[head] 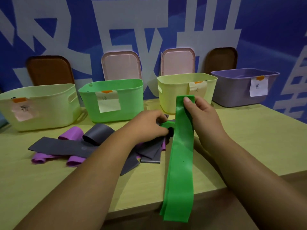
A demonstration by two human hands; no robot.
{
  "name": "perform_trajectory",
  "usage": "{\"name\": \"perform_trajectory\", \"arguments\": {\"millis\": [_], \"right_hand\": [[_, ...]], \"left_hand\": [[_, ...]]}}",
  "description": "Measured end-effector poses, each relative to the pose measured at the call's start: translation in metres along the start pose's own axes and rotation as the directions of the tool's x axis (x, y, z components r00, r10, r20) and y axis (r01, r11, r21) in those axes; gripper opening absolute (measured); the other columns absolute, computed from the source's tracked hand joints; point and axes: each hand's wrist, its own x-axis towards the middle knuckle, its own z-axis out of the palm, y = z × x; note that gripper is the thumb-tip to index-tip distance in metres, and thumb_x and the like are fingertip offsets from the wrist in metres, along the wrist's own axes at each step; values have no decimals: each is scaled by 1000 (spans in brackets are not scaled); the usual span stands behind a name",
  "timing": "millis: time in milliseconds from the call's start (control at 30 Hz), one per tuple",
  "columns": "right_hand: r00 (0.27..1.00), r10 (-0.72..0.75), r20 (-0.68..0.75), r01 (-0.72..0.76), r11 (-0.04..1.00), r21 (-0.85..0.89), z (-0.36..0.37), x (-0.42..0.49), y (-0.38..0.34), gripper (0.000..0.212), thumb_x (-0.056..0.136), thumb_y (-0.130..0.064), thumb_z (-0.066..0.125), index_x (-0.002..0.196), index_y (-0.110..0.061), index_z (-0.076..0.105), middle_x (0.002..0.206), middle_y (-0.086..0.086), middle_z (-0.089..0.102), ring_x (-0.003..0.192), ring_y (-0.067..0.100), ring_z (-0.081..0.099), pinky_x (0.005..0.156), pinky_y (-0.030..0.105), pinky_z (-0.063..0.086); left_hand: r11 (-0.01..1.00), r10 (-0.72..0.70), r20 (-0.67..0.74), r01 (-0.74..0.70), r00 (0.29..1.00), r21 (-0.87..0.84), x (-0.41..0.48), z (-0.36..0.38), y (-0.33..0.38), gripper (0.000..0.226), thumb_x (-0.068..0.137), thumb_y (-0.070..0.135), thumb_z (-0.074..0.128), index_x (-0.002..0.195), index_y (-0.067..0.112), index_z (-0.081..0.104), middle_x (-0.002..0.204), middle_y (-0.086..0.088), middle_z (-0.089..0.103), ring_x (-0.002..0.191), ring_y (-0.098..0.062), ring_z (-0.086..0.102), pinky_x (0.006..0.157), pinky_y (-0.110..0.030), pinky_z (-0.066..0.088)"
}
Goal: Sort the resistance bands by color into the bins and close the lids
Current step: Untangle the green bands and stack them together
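The right hand [201, 112], grip pinched on the top end of a green band [181, 155], holds it raised so the length hangs clear past the near edge of the surface [249, 138]. The left hand [148, 124], grip curled on a second green band [167, 124] within the grey-and-purple pile [93, 138], is apparently gathering like colours. The green bin [116, 113] stands open, far left-centre; lids [121, 65] lean behind.

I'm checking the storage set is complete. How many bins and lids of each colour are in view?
Pale yellow bins: 2
Green bin: 1
Purple bin: 1
Brown lids: 2
Pink lids: 2
Total: 8
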Motion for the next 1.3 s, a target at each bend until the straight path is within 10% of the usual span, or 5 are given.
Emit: {"name": "perform_trajectory", "arguments": {"millis": [333,533,833,1067,1300], "right_hand": [[985,144,91,-157,973,171,-2,0,0,21,107,-40,65,119,-31,79,115,-1,81,115,24,76,100,46,60],[956,163,242,-208,962,175,1,-5,-3,25,106,-38,65,122,-24,79,112,2,82,102,19,79,72,28,63],[942,109,316,-163,975,149,2,-7,-6,31,105,-35,66,131,-21,75,127,5,79,122,24,74,105,44,57],[945,110,308,-172,968,181,-2,-12,-10,23,105,-31,66,114,-16,81,107,11,78,94,24,75,83,37,60],[945,195,263,-268,923,276,5,-16,-27,31,105,-28,67,123,-4,75,92,13,72,74,24,71,64,37,62]], "left_hand": [[937,-130,-264,31,956,-349,-2,-15,-7,14,104,34,65,100,27,76,97,10,75,84,-10,70,71,-31,54],[689,-158,-203,-39,966,-724,-1,-14,1,14,106,26,66,98,17,75,92,-7,77,75,-21,78,74,-42,64],[393,-175,-102,-25,979,-919,-6,-19,17,11,107,17,63,105,10,71,71,-8,68,56,-16,63,50,-27,55],[681,-212,-260,-49,942,-730,-7,-20,0,19,95,47,69,99,34,82,101,4,82,108,-30,75,100,-60,59],[694,-188,-305,-93,934,-714,-25,-30,-1,11,94,37,80,99,30,85,101,-2,83,106,-32,77,104,-63,56]]}}
